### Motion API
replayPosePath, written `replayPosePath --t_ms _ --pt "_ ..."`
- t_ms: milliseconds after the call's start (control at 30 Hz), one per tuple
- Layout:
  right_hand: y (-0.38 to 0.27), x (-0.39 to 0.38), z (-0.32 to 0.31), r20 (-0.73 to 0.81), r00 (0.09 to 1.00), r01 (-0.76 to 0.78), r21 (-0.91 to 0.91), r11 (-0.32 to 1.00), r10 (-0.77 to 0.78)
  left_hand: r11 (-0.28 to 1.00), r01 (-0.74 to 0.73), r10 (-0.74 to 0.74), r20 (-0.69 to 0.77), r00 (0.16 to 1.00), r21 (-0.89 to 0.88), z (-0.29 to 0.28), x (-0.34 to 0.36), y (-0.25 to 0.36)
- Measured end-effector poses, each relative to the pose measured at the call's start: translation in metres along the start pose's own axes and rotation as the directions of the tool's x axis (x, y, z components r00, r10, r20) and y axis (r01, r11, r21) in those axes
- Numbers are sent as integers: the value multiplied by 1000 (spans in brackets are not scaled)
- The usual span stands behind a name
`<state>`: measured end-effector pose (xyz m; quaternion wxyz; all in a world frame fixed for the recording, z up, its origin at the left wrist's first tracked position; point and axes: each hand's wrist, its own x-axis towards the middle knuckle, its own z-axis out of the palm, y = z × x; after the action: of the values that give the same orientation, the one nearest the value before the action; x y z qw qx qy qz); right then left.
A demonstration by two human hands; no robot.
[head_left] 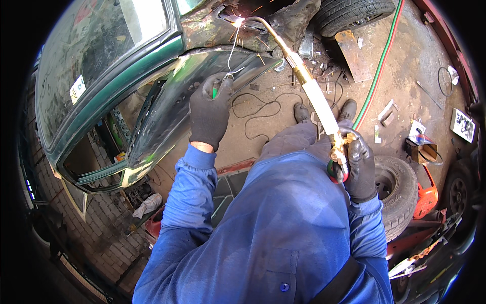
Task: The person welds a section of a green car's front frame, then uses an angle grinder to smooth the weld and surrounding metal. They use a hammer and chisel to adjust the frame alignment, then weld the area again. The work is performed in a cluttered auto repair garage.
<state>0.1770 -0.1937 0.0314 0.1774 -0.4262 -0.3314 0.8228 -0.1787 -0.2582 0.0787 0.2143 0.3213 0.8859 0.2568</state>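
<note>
My left hand (211, 104), in a dark glove, is closed on a thin wire rod (232, 53) that rises to the bright flame. A bit of green shows within its curled fingers; I cannot tell what it is. In my gloved right hand (360, 164) I grip the lower end of a brass welding torch (319, 101), near its valves. The torch's curved tip meets the car body (202, 28) at the top, where a glowing spot throws sparks. Bare, scorched metal surrounds that spot.
A green car door (167, 111) stands open at the left. Green and red hoses (380, 68) cross the floor at the right. A loose tyre (397, 215) lies beside my right arm, another wheel (352, 15) at the top. A black cable (255, 115) and metal scraps litter the floor.
</note>
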Motion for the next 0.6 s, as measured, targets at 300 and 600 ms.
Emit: replayPosePath --t_ms 300,600 --pt "1 0 -1 -1 1000 -4 14 1000 5 998 15 -15 -6 1000 -60 2 -1 0" --pt "0 2 -1 -3 1000 -13 4 1000 13 992 87 -86 18 996 -92 2 -2 4"
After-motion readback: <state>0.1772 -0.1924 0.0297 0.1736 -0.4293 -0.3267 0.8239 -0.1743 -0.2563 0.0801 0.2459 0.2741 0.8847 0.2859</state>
